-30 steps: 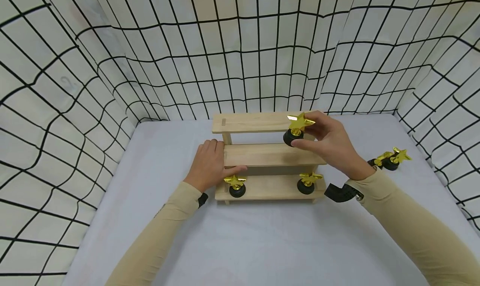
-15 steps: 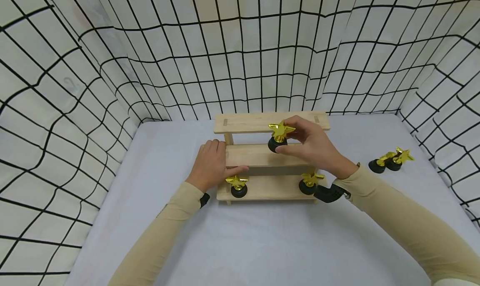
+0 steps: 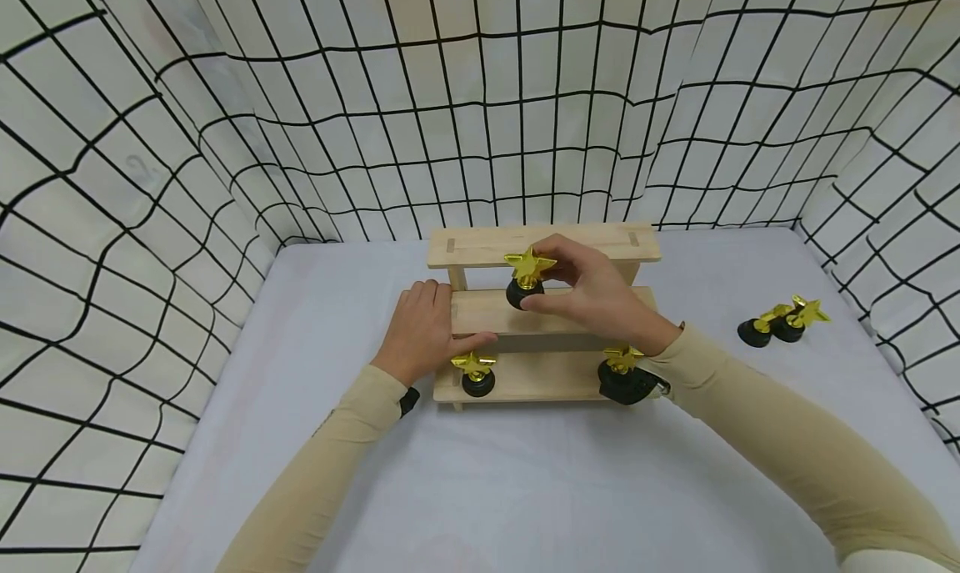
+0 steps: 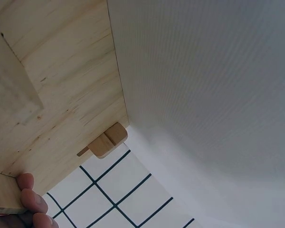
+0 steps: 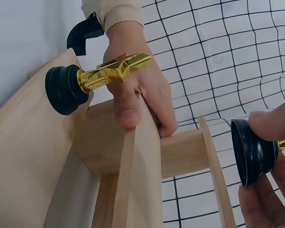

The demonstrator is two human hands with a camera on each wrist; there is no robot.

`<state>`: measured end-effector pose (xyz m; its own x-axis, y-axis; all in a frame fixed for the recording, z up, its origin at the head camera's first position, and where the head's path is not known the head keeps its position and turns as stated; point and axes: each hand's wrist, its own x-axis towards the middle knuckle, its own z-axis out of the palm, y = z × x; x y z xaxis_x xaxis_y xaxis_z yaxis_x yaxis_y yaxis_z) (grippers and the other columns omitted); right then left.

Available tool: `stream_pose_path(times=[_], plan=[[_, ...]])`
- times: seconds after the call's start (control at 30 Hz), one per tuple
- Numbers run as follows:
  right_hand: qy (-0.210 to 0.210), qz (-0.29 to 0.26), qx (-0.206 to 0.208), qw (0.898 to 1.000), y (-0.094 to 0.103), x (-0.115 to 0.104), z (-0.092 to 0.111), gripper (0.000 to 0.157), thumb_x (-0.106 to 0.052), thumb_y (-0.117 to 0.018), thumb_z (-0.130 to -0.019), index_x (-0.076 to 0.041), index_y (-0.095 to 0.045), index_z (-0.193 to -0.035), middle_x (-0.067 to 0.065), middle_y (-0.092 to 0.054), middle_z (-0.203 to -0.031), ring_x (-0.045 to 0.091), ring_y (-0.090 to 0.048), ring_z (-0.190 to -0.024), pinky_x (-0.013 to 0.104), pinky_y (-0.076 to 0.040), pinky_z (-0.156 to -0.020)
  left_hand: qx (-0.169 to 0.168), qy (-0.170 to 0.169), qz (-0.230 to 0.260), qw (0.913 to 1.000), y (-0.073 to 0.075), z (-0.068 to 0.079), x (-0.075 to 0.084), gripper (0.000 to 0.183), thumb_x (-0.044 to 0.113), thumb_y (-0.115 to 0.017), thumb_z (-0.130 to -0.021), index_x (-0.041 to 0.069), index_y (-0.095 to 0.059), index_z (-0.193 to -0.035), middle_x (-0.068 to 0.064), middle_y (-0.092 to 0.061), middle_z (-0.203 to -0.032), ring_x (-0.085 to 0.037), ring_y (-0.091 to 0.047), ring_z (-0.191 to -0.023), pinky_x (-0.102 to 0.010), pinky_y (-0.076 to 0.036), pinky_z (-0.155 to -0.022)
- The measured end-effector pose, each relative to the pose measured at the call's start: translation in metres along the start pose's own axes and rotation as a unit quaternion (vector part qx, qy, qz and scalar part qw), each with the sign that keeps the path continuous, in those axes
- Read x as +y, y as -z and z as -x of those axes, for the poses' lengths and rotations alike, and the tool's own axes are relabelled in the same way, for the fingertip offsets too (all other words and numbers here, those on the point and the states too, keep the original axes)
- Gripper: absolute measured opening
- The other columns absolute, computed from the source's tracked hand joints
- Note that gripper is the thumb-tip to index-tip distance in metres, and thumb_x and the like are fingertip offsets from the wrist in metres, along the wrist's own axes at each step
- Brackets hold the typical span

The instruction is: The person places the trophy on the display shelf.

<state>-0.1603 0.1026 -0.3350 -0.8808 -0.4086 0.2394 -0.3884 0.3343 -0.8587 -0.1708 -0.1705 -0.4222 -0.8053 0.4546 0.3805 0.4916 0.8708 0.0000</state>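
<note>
A three-tier wooden shelf [image 3: 543,377] stands on the white table. My left hand [image 3: 416,331] grips the left end of its middle board; the right wrist view shows the thumb [image 5: 127,111] on one face and fingers on the other. Over the middle board, my right hand [image 3: 592,298] holds a gold star trophy [image 3: 528,268] upright, thumb and fingers around its black base [image 5: 251,152]. On the bottom board, one star trophy [image 3: 476,375] sits at the left end. Another trophy [image 3: 622,359] is at the right, partly hidden by the black wrist device.
Two more star trophies, a nearer one [image 3: 757,331] and a farther one [image 3: 798,316], stand close together on the table [image 3: 480,490] to the right. Black grid netting [image 3: 517,106] over pale walls encloses the back and sides.
My right hand has carried the trophy leftward along the shelf, from near its right end to left of the middle. The left hand keeps its hold on the board.
</note>
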Motion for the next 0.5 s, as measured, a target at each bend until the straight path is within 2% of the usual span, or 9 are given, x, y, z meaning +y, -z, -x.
stream_pose_path(times=[0.1,0.17,0.23,0.4,0.5], plan=[[0.0,-0.004,-0.01,1.0,-0.006,-0.001,-0.003,0.05,-0.008,-0.088,-0.081,-0.008,-0.063,-0.125,0.007,-0.065,-0.12,0.022,-0.069,-0.113,0.033,-0.055,-0.106,0.005,-0.003,0.002,1.0,-0.001,0.0,0.0,0.109,0.1,-0.018,-0.077,0.0,-0.056,-0.1,-0.012,-0.056,-0.085,-0.028,-0.049,-0.076,-0.038,-0.041,-0.068],[0.004,-0.008,-0.018,1.0,-0.01,0.0,-0.006,0.051,-0.008,-0.088,-0.082,-0.008,-0.062,-0.126,0.007,-0.065,-0.121,0.022,-0.068,-0.113,0.034,-0.055,-0.106,0.007,-0.005,0.0,1.0,-0.002,0.0,-0.001,0.108,0.1,-0.018,-0.078,0.0,-0.056,-0.099,-0.012,-0.056,-0.084,-0.027,-0.049,-0.075,-0.038,-0.04,-0.068],[0.01,-0.011,-0.025,1.0,-0.014,0.001,-0.008,0.051,-0.008,-0.087,-0.082,-0.009,-0.062,-0.126,0.007,-0.065,-0.121,0.022,-0.068,-0.113,0.035,-0.055,-0.105,0.002,-0.004,-0.004,1.0,-0.002,0.0,-0.001,0.104,0.098,-0.029,-0.079,0.0,-0.055,-0.099,-0.011,-0.056,-0.084,-0.027,-0.048,-0.075,-0.038,-0.04,-0.067],[0.017,-0.011,-0.041,0.999,-0.023,0.004,-0.013,0.048,-0.007,-0.086,-0.083,-0.011,-0.063,-0.124,0.006,-0.066,-0.121,0.021,-0.07,-0.112,0.033,-0.056,-0.104,-0.003,-0.001,-0.008,1.0,-0.001,0.0,-0.001,0.088,0.085,-0.066,-0.077,0.001,-0.055,-0.098,-0.01,-0.054,-0.082,-0.026,-0.047,-0.074,-0.037,-0.04,-0.067],[0.02,-0.018,-0.048,0.998,-0.029,0.005,-0.016,0.047,-0.005,-0.086,-0.083,-0.01,-0.063,-0.124,0.007,-0.066,-0.122,0.023,-0.071,-0.113,0.033,-0.056,-0.103,0.002,0.0,-0.006,1.0,-0.002,0.0,-0.001,0.084,0.08,-0.072,-0.075,0.001,-0.055,-0.097,-0.011,-0.054,-0.081,-0.026,-0.047,-0.073,-0.037,-0.039,-0.066]])
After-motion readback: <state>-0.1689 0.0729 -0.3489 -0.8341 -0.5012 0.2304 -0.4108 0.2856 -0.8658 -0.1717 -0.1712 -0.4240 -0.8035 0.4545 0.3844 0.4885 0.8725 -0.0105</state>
